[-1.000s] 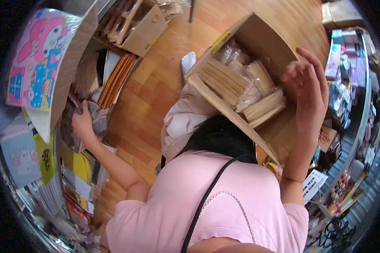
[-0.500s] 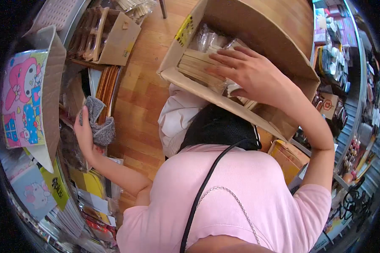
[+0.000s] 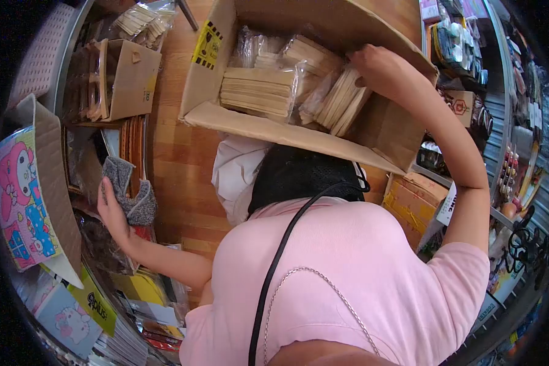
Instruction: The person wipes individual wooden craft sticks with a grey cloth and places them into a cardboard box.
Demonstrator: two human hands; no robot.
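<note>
A grey cloth (image 3: pixel 128 186) is held in my left hand (image 3: pixel 113 213), out at the left beside the shelf, with fingers pressed along it. My right hand (image 3: pixel 381 70) reaches into an open cardboard box (image 3: pixel 250 125). Its fingers are curled round the upper end of a pack of wooden sticks (image 3: pixel 341 100); the fingertips are partly hidden. Another clear-wrapped pack of flat wooden sticks (image 3: pixel 256 91) lies at the box's left, and further plastic-wrapped packs (image 3: pixel 311 55) lie behind it.
Shelves of goods line both sides, including a cartoon-printed box (image 3: pixel 27 201) at left and a smaller carton (image 3: pixel 131 79) above. Wrapped sticks (image 3: pixel 143 21) lie at the top left. A taped carton (image 3: pixel 412 204) stands near my right elbow. Wooden floor (image 3: pixel 177 152) shows between.
My right hand has moved right and back within the box, from spread over the packs to curled at one pack's end. The view has shifted; my left hand still holds the grey cloth.
</note>
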